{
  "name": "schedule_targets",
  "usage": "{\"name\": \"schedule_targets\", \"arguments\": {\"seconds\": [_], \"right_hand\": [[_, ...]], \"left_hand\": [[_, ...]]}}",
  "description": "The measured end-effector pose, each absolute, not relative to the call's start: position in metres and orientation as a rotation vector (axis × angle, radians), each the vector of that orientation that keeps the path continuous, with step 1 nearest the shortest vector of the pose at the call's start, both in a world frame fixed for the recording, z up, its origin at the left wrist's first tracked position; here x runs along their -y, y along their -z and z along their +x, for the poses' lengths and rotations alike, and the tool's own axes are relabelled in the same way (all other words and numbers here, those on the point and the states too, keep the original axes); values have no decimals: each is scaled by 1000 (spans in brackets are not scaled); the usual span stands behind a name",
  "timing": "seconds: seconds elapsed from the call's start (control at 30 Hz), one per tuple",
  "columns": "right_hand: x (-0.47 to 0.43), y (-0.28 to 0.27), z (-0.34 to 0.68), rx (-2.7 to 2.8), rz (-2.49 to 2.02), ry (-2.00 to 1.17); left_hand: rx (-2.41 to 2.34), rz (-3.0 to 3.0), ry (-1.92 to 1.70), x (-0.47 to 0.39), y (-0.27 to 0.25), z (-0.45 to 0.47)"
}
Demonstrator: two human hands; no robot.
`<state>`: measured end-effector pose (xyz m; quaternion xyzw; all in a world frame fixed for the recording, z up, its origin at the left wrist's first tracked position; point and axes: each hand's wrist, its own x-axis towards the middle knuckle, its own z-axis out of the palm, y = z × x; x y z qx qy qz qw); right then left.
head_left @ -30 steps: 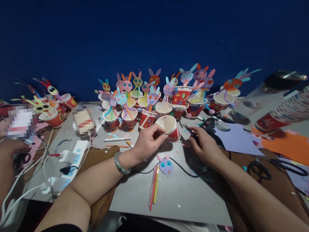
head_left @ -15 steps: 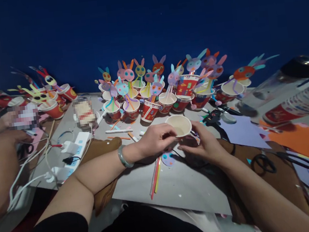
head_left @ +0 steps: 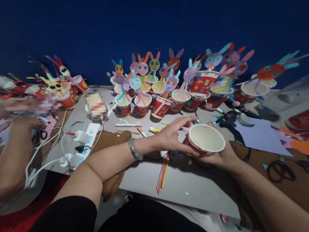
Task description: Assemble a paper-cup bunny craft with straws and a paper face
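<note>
Near edge: the gray desk (head_left: pixel 196 185) shows its bare front strip before the person's black clothing (head_left: pixel 144 225).
Slim strips: red and yellow strips (head_left: pixel 163 173) lie side by side, slanting toward the person, their far ends near a shadowed paper disc (head_left: pixel 176 155).
Right grip: the right hand (head_left: pixel 223 158) curves under the cup's right side and supports it; its fingers are largely hidden, so whether it also has hold of something else cannot be told.
Left grip: the left hand (head_left: pixel 173 136) spreads wide around the cup's left side, thumb on the near wall, index finger reaching past the rim.
Paper cup: the red, pale-lined paper cup (head_left: pixel 206 139) is held above the desk between both hands.
Cup axis: its long axis leans, base down and to the left, mouth facing up and slightly right, toward the head camera.
Beyond the left wrist: a white power strip (head_left: pixel 90 137), a yellow glue stick (head_left: pixel 154 130) and a white marker (head_left: pixel 128 125).
Far left: a co-worker's hands (head_left: pixel 17 103).
Back row: rabbit-faced paper cups (head_left: pixel 160 107) stand crowded before a dark blue wall (head_left: pixel 143 16).
</note>
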<state>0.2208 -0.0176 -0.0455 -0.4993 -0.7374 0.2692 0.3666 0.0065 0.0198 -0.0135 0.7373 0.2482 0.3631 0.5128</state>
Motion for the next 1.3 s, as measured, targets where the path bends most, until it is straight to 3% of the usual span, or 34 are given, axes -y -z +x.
{"name": "schedule_targets", "arguments": {"seconds": [0.17, 0.37, 0.53, 0.7, 1.1, 1.3], "right_hand": [[14, 44, 217, 2072, -1120, -629], [32, 34, 204, 2251, -1386, -373], [82, 44, 161, 2638, -1441, -471], [103, 58, 129, 2626, -1624, -460], [102, 55, 129, 2264, -2039, -849], [99, 53, 137, 2204, -1867, -1094]], "left_hand": [[-488, 1714, -840, -15, 16, 10], [-707, 1570, -1089, -25, 16, 3], [-773, 1520, -1200, -29, 18, 3], [-765, 1582, -1141, -26, 14, -1], [-750, 1573, -1194, -22, 6, -4], [-778, 1563, -1191, -23, 2, -7]]}}
